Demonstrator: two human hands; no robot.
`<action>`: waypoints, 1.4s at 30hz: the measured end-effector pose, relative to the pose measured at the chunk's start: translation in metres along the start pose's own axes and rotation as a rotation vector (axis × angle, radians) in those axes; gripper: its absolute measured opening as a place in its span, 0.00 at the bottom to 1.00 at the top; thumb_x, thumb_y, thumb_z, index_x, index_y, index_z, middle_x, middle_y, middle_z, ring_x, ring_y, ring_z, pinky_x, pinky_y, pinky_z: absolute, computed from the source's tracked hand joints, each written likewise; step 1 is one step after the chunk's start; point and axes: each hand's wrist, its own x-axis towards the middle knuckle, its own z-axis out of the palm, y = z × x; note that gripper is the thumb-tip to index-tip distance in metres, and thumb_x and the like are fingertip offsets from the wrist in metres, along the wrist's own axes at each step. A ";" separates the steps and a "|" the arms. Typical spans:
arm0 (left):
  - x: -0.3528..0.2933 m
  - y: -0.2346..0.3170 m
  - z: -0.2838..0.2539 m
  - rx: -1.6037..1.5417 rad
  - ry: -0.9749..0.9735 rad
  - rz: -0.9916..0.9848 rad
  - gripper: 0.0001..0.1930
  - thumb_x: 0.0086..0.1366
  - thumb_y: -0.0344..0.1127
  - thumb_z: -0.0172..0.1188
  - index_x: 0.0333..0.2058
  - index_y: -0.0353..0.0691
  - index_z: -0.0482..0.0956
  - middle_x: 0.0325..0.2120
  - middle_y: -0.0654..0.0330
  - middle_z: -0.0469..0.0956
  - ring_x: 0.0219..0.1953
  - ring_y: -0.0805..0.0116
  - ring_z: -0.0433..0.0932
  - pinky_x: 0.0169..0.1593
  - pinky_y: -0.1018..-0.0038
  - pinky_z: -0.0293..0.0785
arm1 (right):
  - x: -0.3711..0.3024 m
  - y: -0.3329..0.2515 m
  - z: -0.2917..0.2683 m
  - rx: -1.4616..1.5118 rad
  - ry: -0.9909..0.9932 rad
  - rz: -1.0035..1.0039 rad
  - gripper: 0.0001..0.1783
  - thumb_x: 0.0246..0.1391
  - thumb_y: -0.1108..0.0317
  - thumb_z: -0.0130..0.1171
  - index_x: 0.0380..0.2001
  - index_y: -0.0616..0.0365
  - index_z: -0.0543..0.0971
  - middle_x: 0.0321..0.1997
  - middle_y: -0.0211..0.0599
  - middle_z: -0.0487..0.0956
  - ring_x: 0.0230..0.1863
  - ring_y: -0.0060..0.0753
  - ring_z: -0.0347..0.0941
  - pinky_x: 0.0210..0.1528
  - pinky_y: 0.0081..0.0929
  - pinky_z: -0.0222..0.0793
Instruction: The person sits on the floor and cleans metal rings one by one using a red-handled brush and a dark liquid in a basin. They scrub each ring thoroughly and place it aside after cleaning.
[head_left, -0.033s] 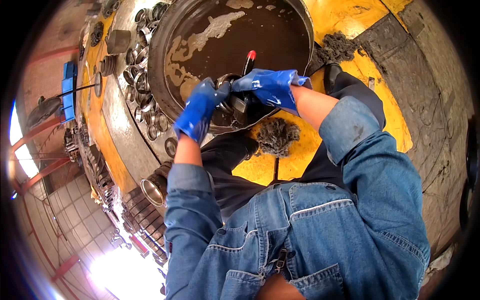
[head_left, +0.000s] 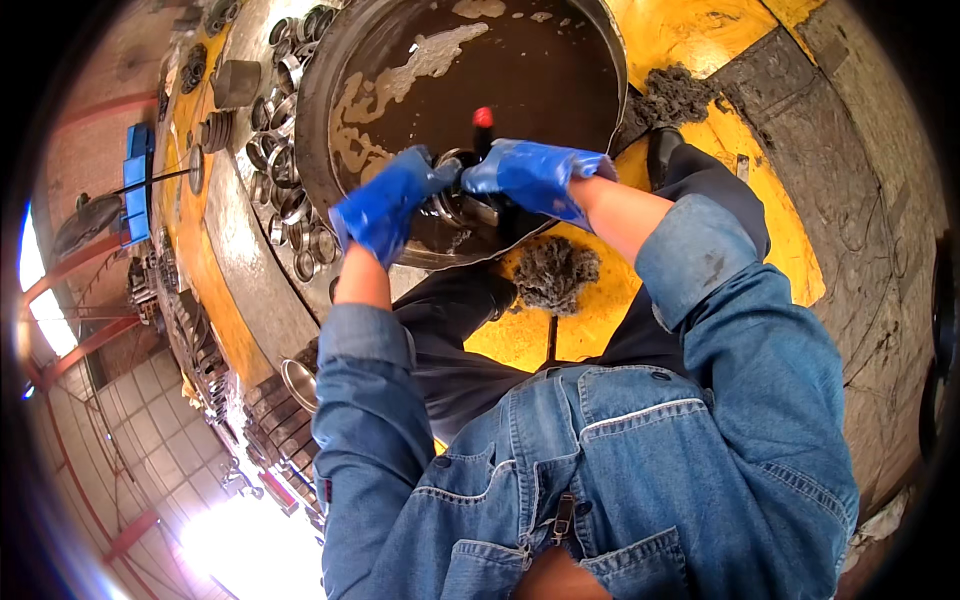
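Note:
Both my hands wear blue rubber gloves and work over the near part of a big round pan point(head_left: 313, 150) of dark brown liquid. My left hand point(head_left: 388, 205) is closed on a shiny metal ring point(head_left: 455, 208), tilted above the liquid. Right beside it, my right hand point(head_left: 530, 178) grips a black-handled brush with a red handle end point(head_left: 483, 118), which points away from me. The brush's lower part is dark and mostly hidden by the glove, against the ring. My right fingers partly cover the ring too.
Many metal rings point(head_left: 290, 205) lie heaped left of the pan on a metal surface. Grey shredded wads lie on the yellow floor, one between my legs point(head_left: 555, 275), another right of the pan point(head_left: 675, 95). A larger metal ring point(head_left: 299, 384) sits by my left sleeve.
The brush's red end has shifted left and slightly nearer, and its handle stands straighter. My left hand has turned a little, its wrist moving left. Both hands keep their hold.

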 end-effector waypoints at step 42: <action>0.008 -0.002 0.019 0.239 0.079 -0.275 0.35 0.62 0.60 0.65 0.53 0.30 0.81 0.43 0.39 0.85 0.48 0.46 0.86 0.51 0.57 0.80 | 0.012 0.018 0.008 -0.082 0.113 -0.118 0.12 0.51 0.61 0.62 0.32 0.56 0.88 0.29 0.48 0.85 0.34 0.50 0.84 0.40 0.40 0.78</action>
